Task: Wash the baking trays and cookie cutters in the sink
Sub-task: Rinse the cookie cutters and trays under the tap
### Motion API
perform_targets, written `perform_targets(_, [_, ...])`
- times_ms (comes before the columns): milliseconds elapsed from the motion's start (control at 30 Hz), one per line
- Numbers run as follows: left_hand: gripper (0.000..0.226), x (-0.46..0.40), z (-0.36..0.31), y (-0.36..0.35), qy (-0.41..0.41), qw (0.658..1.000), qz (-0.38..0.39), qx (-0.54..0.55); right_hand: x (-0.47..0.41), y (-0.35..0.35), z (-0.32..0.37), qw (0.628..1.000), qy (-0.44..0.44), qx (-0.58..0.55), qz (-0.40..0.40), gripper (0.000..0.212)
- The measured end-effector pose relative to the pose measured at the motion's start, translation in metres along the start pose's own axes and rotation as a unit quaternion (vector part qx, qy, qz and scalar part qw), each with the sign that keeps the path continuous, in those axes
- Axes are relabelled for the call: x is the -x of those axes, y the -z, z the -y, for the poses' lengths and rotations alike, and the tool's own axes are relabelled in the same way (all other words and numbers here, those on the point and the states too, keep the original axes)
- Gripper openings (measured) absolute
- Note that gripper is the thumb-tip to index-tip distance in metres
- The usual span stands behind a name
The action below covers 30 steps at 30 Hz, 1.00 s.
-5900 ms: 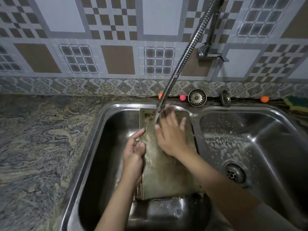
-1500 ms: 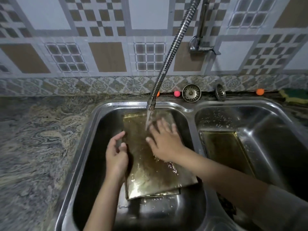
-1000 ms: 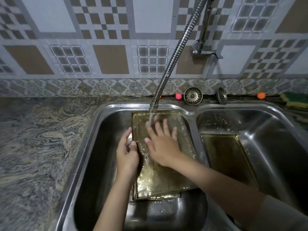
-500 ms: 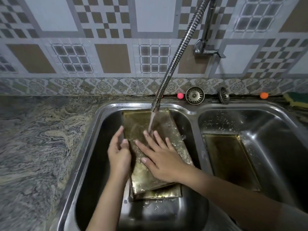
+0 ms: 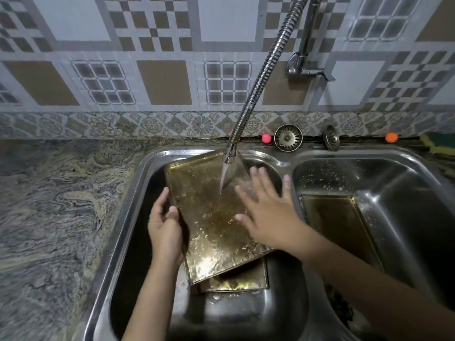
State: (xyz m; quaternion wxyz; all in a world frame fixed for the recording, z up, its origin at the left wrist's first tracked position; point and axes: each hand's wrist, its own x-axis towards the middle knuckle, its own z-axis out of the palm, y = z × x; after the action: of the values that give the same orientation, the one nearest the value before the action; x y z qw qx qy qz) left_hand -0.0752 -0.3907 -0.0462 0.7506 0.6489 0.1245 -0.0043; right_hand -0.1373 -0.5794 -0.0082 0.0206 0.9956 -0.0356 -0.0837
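Left hand (image 5: 164,226) grips tray (image 5: 214,215); right hand (image 5: 268,212) spread over it.

left hand (image 5: 164,226) holding tray (image 5: 211,212), faucet (image 5: 256,89) running

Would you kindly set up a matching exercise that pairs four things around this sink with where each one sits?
Things:
1. tilted tray
2. flat tray
3. pink ball
4. sponge

Places:
A. far right edge of the counter behind the sink
B. under the running water in the left basin
C. on the ledge just left of the round strainer
D. on the floor of the right basin

Pairs: 1-B, 2-D, 3-C, 4-A
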Motion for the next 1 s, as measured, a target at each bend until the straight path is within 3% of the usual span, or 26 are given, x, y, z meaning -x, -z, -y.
perform_targets(67, [0.049,-0.005,0.003,0.005,-0.006,1.0,0.003,-0.003,0.001,-0.003,-0.018,0.997,-0.04,-0.065,0.016,0.059])
perform_targets(100, [0.049,-0.007,0.004,0.005,-0.007,1.0,0.005,-0.005,0.002,-0.005,-0.023,0.984,-0.04,-0.174,0.028,0.056])
perform_targets(133, [0.049,-0.007,0.006,0.005,-0.003,1.0,0.007,-0.005,0.005,-0.005,-0.024,0.947,-0.032,-0.317,0.034,0.052])
perform_targets(200, [0.048,-0.007,0.011,0.003,0.011,1.0,0.016,-0.002,0.011,-0.006,-0.02,0.837,-0.016,-0.547,-0.002,0.051])
perform_targets(300, [0.046,-0.005,0.018,-0.004,0.029,0.998,0.044,-0.042,0.014,-0.008,-0.015,0.703,-0.057,-0.704,-0.082,0.058])
perform_targets(367, [0.038,0.0,0.019,-0.009,0.056,0.989,0.077,-0.116,0.015,-0.011,-0.014,0.652,-0.066,-0.75,-0.09,0.054])
perform_targets(433, [0.036,0.008,0.017,-0.013,0.057,0.974,0.123,-0.184,0.019,-0.014,-0.011,0.654,-0.06,-0.749,-0.09,0.051])
perform_targets(500, [0.039,0.017,0.01,-0.017,0.003,0.965,0.168,-0.201,0.024,-0.018,-0.003,0.683,-0.045,-0.722,-0.099,0.048])
perform_targets(567, [0.037,0.027,-0.001,-0.024,-0.049,0.958,0.231,-0.164,0.027,-0.022,0.006,0.71,-0.028,-0.695,-0.115,0.047])
perform_targets(700, [0.04,0.039,-0.013,-0.041,0.003,0.946,0.321,-0.051,0.033,-0.032,0.029,0.709,-0.007,-0.697,-0.113,0.035])
perform_targets(800, [0.036,0.04,-0.017,-0.04,0.017,0.959,0.284,0.0,0.038,-0.033,0.036,0.689,0.024,-0.722,-0.064,0.017])
perform_targets(900, [0.029,0.039,-0.017,-0.031,-0.002,0.978,0.209,0.021,0.04,-0.029,0.038,0.657,0.055,-0.75,-0.049,0.025])
perform_targets(967, [0.032,0.037,-0.014,-0.025,-0.012,0.985,0.169,0.025,0.041,-0.029,0.041,0.683,0.066,-0.725,-0.059,0.032])
perform_targets(1000, [0.036,0.035,-0.012,-0.022,-0.018,0.987,0.156,0.03,0.041,-0.031,0.041,0.716,0.068,-0.691,-0.072,0.036])
